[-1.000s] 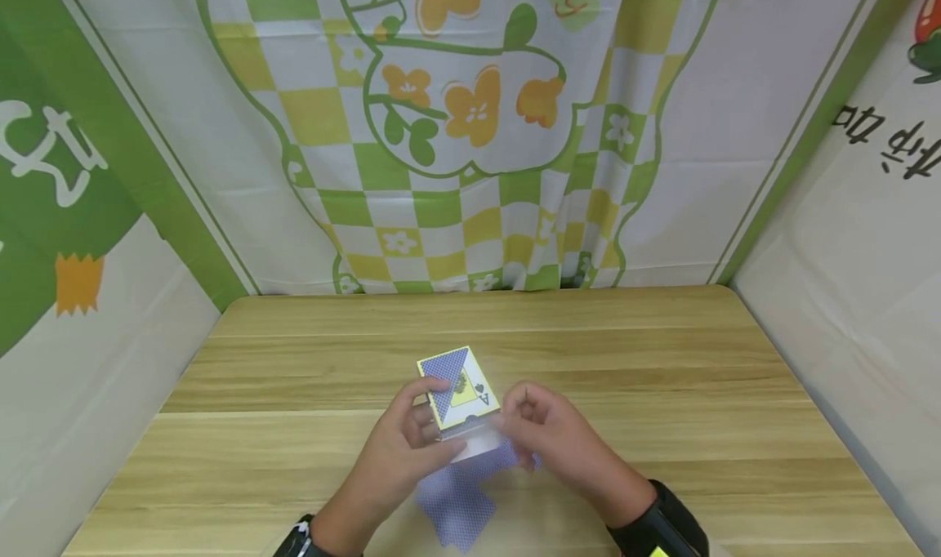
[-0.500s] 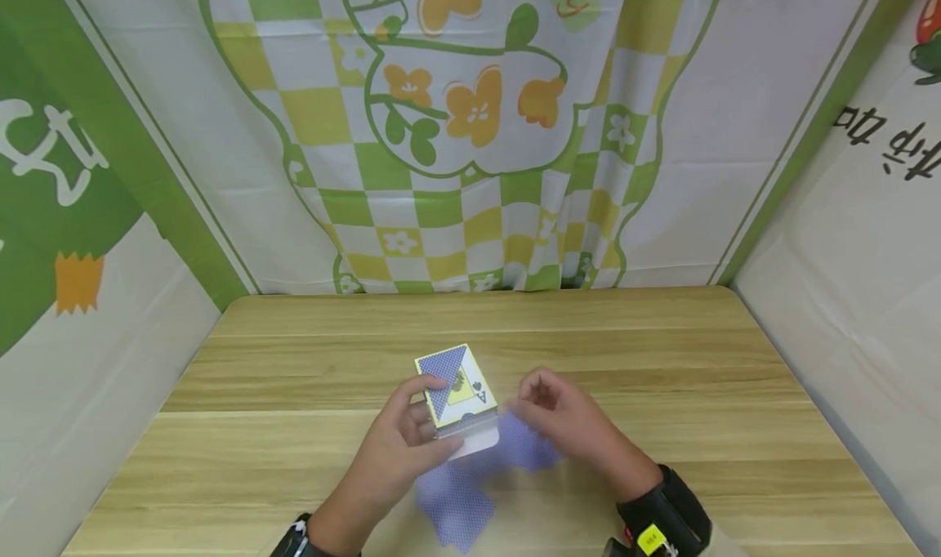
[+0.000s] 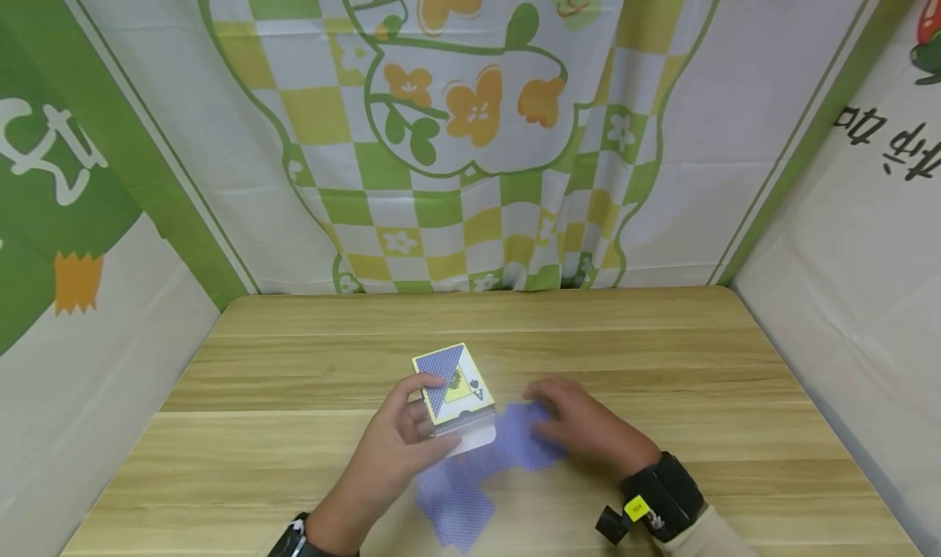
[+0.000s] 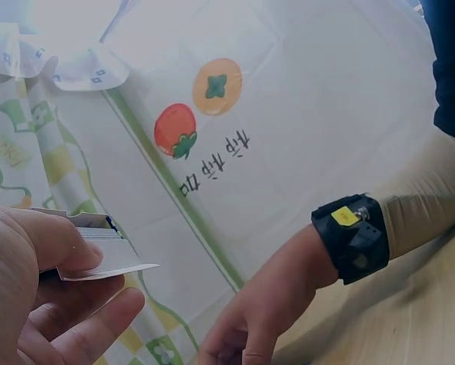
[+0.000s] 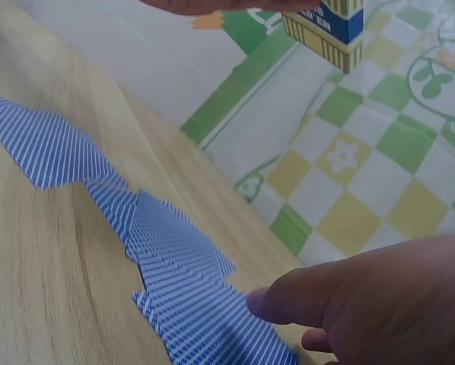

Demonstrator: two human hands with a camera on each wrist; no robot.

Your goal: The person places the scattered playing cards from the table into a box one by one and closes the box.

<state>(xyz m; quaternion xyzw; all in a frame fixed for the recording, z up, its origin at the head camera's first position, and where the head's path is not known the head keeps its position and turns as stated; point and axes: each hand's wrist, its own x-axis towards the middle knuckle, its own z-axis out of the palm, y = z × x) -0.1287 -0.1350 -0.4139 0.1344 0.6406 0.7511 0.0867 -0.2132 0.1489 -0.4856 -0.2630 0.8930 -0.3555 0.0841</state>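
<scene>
My left hand point(image 3: 397, 438) grips a playing card box point(image 3: 448, 373) above the table, fingers along its far side and thumb at the near end. An ace is printed on the box's face, and its white flap point(image 3: 478, 434) hangs out toward me. In the left wrist view, pale card edges show inside the box mouth. My right hand point(image 3: 591, 426) is low over blue-backed playing cards point(image 3: 532, 438), fingers spread past their far side. The right wrist view has its thumb point(image 5: 277, 304) right at a card's edge; the other fingers are mostly hidden there.
More blue-backed cards point(image 3: 456, 504) lie overlapping in a bent trail across the wooden table point(image 3: 309, 369), below the box. Printed curtains point(image 3: 470, 238) rise behind the table's far edge, with fabric walls on both sides.
My right hand has moved right, away from the box mouth, and down onto the cards, its curled fingers opening out. The left hand keeps the box nearly still, drifting slightly left.
</scene>
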